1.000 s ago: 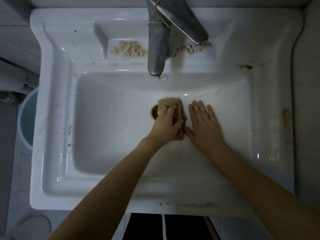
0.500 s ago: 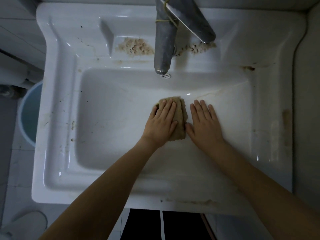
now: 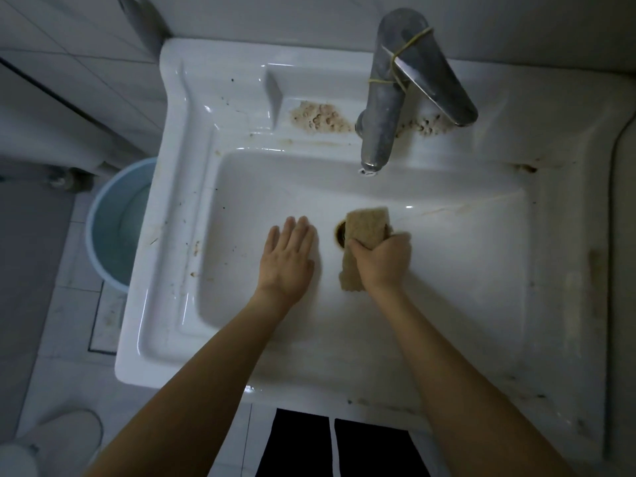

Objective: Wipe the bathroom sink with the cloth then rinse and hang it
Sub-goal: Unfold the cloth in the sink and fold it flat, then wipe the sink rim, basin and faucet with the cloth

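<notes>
change: cloth (image 3: 364, 241) passed from left hand (image 3: 287, 261) to right hand (image 3: 383, 259)
right fingers: curled, gripping cloth
left fingers: spread flat, empty, pressed on basin floor left of drain (image 3: 340, 233)
cloth: over drain's right edge, inside sink (image 3: 179, 208)
faucet (image 3: 385, 98): behind drain

The folded tan cloth (image 3: 365, 242) now sits in the grip of the right hand (image 3: 382, 261), fingers closed around it; a second ago the left hand (image 3: 287, 261) pressed it down. That left hand now lies flat and bare on the white ceramic sink (image 3: 481, 256) basin, apart from the cloth, and the brown-ringed drain (image 3: 340, 232) shows between the hands.
</notes>
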A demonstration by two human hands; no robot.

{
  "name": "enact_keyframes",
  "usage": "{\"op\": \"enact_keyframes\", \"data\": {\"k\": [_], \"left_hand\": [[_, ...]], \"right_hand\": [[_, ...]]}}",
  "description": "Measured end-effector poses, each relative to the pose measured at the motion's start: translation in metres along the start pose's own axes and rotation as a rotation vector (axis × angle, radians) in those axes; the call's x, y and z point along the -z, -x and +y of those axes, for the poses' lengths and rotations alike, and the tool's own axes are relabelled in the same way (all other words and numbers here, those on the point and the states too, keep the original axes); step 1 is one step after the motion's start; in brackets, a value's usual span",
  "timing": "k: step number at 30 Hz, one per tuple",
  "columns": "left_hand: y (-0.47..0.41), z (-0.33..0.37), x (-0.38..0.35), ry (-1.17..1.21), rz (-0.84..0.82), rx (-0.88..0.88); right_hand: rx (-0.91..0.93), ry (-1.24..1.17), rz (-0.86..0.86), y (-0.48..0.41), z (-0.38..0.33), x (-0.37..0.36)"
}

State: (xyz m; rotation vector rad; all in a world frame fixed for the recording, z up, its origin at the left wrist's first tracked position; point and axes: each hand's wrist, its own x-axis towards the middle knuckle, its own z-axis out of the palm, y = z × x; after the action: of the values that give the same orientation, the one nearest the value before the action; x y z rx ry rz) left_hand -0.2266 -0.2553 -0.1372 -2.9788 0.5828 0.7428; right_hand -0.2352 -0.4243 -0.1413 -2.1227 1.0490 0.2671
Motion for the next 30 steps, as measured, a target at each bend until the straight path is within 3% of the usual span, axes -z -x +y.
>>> {"op": "enact_keyframes", "data": {"k": [2,5,10,17,24,26,28,30], "left_hand": [[0.000,0.000,0.002,0.016,0.002,0.006],[0.001,0.000,0.010,0.040,-0.027,0.007],[0.013,-0.003,0.052,0.293,-0.015,0.036],[0.079,-0.037,0.096,0.565,0.398,0.043],[0.126,-0.110,0.101,0.560,0.656,0.272],[0.133,-0.131,0.093,0.652,0.637,0.443],[0.137,-0.146,0.083,0.817,0.508,0.581],[0.141,-0.153,0.073,0.948,0.335,0.564]], "right_hand": [[-0.077,-0.211,-0.076,-0.001,-0.002,0.008],[-0.193,-0.405,-0.326,0.004,-0.008,0.026],[-0.124,-0.529,-0.461,0.020,-0.018,0.061],[0.008,-0.614,-0.534,0.062,-0.035,0.102],[0.260,-0.517,-0.572,0.087,-0.083,0.087],[0.320,-0.481,-0.568,0.087,-0.108,0.068],[0.403,-0.441,-0.555,0.083,-0.134,0.047],[0.552,-0.397,-0.535,0.078,-0.167,0.024]]}}
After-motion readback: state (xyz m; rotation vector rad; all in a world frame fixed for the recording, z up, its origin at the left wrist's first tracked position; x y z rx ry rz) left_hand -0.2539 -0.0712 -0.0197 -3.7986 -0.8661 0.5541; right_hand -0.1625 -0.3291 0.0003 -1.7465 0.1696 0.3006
